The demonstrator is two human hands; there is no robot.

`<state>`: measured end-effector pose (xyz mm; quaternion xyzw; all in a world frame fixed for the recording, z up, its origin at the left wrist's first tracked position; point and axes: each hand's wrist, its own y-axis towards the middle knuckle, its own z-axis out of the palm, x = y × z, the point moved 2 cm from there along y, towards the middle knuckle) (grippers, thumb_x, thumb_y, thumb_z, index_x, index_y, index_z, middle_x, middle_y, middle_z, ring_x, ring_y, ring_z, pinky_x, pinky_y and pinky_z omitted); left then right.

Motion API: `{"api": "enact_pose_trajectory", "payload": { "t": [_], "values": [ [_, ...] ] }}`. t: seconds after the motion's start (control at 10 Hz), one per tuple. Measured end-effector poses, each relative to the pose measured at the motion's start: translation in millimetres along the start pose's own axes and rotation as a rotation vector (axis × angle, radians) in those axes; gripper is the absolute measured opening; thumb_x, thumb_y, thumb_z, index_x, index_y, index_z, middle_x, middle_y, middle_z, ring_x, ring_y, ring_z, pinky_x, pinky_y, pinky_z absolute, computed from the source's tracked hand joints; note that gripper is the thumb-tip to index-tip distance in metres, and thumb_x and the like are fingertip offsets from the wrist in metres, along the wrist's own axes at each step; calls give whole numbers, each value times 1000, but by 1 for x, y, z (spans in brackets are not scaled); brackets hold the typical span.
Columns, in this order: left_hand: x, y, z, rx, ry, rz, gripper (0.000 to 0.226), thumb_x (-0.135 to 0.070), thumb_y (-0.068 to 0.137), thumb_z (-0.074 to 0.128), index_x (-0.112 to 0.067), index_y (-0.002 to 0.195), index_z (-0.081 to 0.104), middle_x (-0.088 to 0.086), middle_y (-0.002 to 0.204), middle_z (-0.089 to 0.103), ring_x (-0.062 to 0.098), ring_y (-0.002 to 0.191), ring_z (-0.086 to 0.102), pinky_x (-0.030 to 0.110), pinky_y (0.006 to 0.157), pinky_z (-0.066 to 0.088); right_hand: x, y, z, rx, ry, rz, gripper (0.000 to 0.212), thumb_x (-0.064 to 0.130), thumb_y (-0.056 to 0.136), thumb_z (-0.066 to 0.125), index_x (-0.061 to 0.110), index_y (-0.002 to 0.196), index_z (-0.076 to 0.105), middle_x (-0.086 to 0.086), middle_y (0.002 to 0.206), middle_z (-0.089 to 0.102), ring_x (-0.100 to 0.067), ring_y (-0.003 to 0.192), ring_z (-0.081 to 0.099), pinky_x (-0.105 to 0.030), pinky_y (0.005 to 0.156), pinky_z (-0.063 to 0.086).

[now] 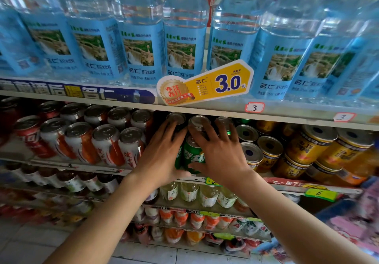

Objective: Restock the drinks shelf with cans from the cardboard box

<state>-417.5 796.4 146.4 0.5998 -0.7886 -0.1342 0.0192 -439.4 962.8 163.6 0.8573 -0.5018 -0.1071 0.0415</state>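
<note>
You face a drinks shelf (114, 168) in a store rack. On it, from your left, stand red cans (30, 135), then orange-and-white cans (106, 144), green cans (191, 155) in the middle and gold cans (307, 146) at right. The shelf above (205, 109) carries blue-labelled water bottles (141, 52) in a tight row.

Cans (193, 155) sit on the shelf (82, 166) below the bottles (141, 44).
</note>
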Motion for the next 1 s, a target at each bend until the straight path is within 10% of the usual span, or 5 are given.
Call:
{"api": "enact_pose_trajectory", "payload": {
  "t": [0.2,0.5,0.8,1.0],
  "values": [
    [-4,4,-1,-19,39,-16,118,-54,70,77,-8,155,9,13,159,18,30,149,15,36,121,14,-1,2,3,-3,36,33,103,73,67,67,36,152,22,-6,156,33,-39,139,33,-57,111,31],
    [1,2,-7,29,95,-57,115,-25,73,83,-8,155,3,10,163,7,25,150,11,33,120,17,-31,-4,-11,80,96,33,116,53,70,79,26,156,5,-4,162,15,-27,150,9,-47,124,6],
    [-6,-3,-10,-12,82,-74,119,-36,73,82,-7,155,-1,10,164,0,23,151,2,26,117,-1,-34,-4,-5,121,218,12,117,52,73,79,23,157,3,-3,164,8,-25,152,5,-42,124,6],
    [-22,-28,-33,-140,-202,-199,113,-40,69,84,-18,155,15,-1,162,17,11,149,14,28,121,14,-44,-17,-26,120,286,-79,115,53,73,78,29,156,1,1,164,3,-22,152,3,-39,123,15]
  ]
}}
